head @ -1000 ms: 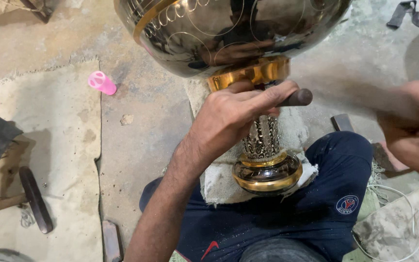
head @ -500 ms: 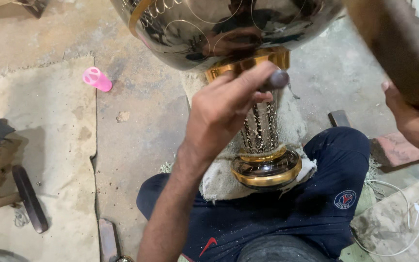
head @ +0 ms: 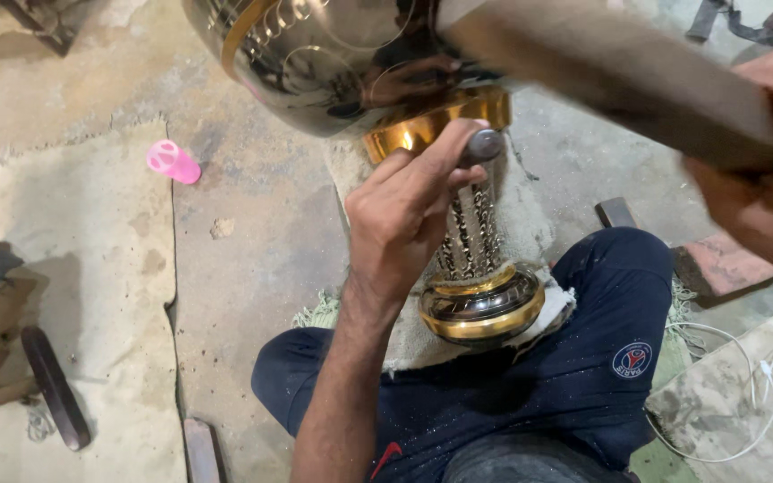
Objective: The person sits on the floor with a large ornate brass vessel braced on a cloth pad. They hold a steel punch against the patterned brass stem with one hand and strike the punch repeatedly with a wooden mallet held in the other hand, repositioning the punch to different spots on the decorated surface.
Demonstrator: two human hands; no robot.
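Left hand (head: 404, 215): fingers closed round a small dark metal punch (head: 483, 145), pinched between thumb and fingertips. The punch's rounded head shows above the fingers; its long axis runs from near-left up to far-right, tip end hidden by the hand, set against the gold collar (head: 431, 125) of the trophy cup.

Right hand (head: 762, 188): at the right edge, clamped on a thick wooden mallet (head: 610, 67), blurred. Its length runs from the grip up and leftward, its far end just above the punch head.

Trophy cup: large polished silver bowl (head: 315, 63) with engraved lines, far centre; below the collar an openwork stem (head: 471, 237) reaching to a gold-banded foot (head: 485, 309) that rests on a pale cloth (head: 530, 233) over the person's lap.

Surroundings: concrete floor (head: 252, 268); pink plastic cap (head: 172, 162) far left; dark iron bar (head: 54, 386) near left; white cable (head: 717, 394) near right.
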